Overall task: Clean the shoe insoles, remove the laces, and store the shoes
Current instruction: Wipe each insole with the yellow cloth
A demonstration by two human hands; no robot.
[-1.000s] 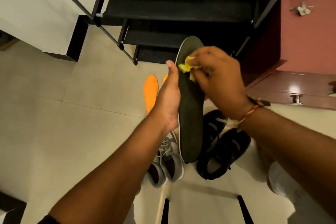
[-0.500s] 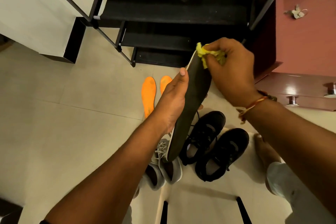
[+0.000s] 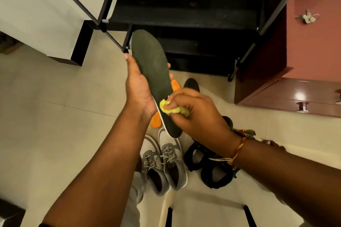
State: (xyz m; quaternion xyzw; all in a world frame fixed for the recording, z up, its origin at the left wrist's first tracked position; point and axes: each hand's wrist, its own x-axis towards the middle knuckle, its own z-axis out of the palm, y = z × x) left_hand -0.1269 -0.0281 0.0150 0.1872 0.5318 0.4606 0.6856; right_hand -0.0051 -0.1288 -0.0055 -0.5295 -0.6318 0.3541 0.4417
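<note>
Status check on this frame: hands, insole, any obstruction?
Left hand gripping dark insole. Right hand pressing yellow cloth on its heel end. Grey shoes laced, on floor. Nothing obstructing.

Floor tiles (image 3: 60,116) left of the hands: bare, open passage. Ahead: black shoe rack (image 3: 184,14), its slanted poles jutting over the floor. Right: reddish cabinet (image 3: 287,96) with knobs closes that side. Below the hands: grey sneakers (image 3: 164,162) and black shoes (image 3: 208,166) side by side, orange insoles (image 3: 156,120) just beyond them.
</note>
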